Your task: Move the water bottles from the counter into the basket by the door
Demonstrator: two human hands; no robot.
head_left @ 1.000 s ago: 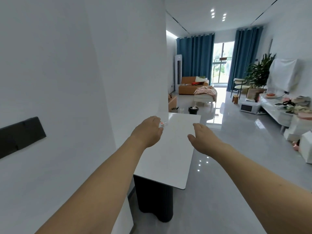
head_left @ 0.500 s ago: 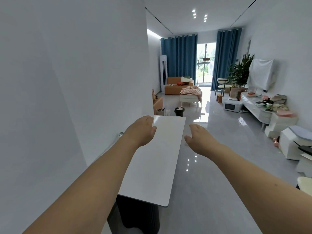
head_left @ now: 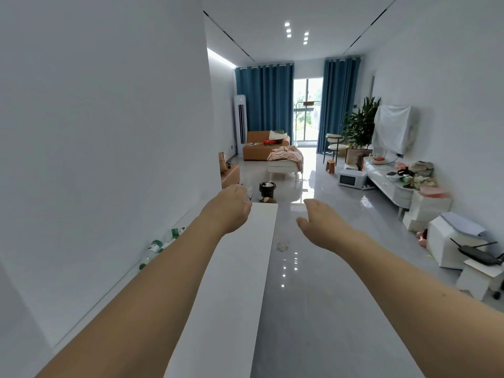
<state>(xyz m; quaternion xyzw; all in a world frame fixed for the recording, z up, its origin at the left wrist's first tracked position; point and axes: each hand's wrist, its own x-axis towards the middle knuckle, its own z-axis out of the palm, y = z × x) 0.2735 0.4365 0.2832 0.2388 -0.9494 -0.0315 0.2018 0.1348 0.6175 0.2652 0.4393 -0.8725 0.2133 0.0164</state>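
Clear water bottles with green labels and caps lie on the long white counter (head_left: 253, 268) against the left wall; one bottle (head_left: 150, 251) is nearer, another (head_left: 176, 232) is just beyond it. My left forearm partly hides them. My left hand (head_left: 227, 211) hovers above the counter's far end, fingers drooping, holding nothing. My right hand (head_left: 320, 225) floats over the floor to the right of the counter, fingers apart and empty. No basket by a door shows in this view.
A white wall runs close on the left. Grey glossy floor (head_left: 313, 309) stretches ahead to a dark bin (head_left: 267, 188), a low bed and an orange sofa. White boxes (head_left: 452, 241), a low cabinet and a microwave line the right wall.
The view has swung so the counter now runs straight ahead, and the bottles by the wall have come into sight. Both hands stay outstretched and empty.
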